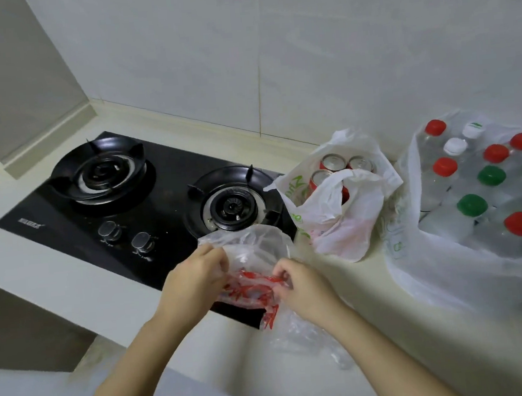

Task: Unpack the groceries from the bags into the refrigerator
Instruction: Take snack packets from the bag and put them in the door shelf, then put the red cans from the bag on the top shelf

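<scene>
Both hands pinch the clear bag (252, 255) over the hob's (103, 211) front-right corner, left hand (194, 282) and right hand (302, 285) fingers curled on it, cans bag (344, 222) and bottles bag (448, 263) right on counter (82, 295).

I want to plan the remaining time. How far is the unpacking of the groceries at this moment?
Done: nothing can be confirmed; the refrigerator is not in view. In hand: both the left hand and right hand pinch a clear red-printed bag over the stove edge; its contents are not visible. Remaining: the red cans sit in the white bag, and the capped bottles fill the large bag.
</scene>
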